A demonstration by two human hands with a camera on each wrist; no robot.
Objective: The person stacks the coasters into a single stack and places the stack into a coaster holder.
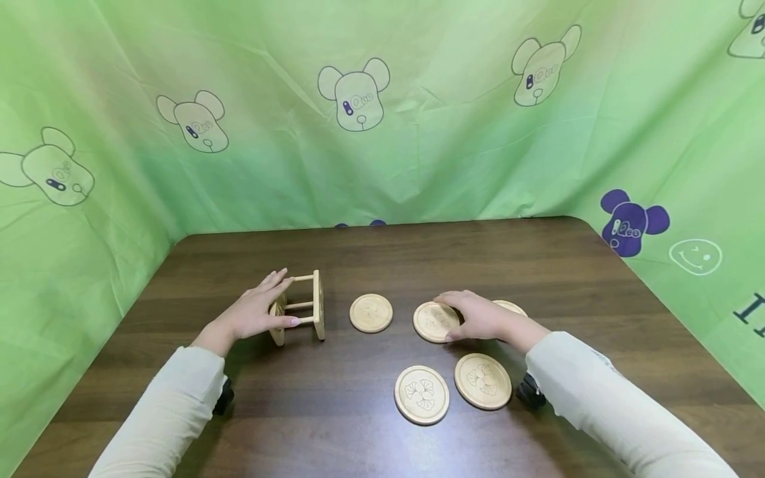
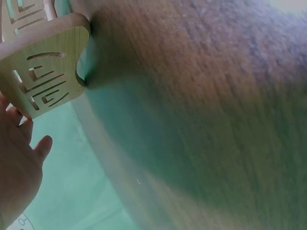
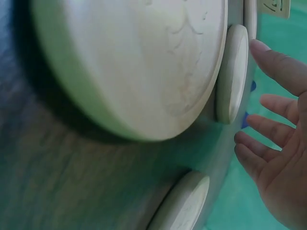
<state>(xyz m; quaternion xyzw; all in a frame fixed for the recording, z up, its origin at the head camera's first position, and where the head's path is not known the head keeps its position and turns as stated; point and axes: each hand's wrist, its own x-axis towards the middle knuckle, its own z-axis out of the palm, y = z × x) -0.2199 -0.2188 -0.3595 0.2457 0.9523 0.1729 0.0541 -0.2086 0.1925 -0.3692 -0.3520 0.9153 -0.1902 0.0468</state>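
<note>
Pale wood makes up the slotted rack point(image 1: 317, 302), which stands on the brown table point(image 1: 287, 411), its two cut-out panels joined by rods. The person's left hand point(image 1: 254, 311) grips the rack across its left panel, the thumb on the side near the person and the other fingers on the far side.

Five round wooden coasters lie to the right of the rack. The plain-looking coaster point(image 1: 371, 313) is nearest to it. Farther right of the rack, the right hand point(image 1: 478, 315) reaches over the second coaster point(image 1: 435, 323), its fingers parted and loosely bent about the rim, not closed on it; whether the thumb touches the edge I cannot tell. Beyond that hand, farthest from the rack, the half-hidden coaster point(image 1: 511, 307) shows past the wrist. To the right of the rack and nearer the person, the flower-carved coaster point(image 1: 422, 395) and its neighbour point(image 1: 483, 381) lie side by side, a narrow gap between them.

Behind the rack hangs a green cloth point(image 1: 418, 159) printed with cartoon animal heads.
</note>
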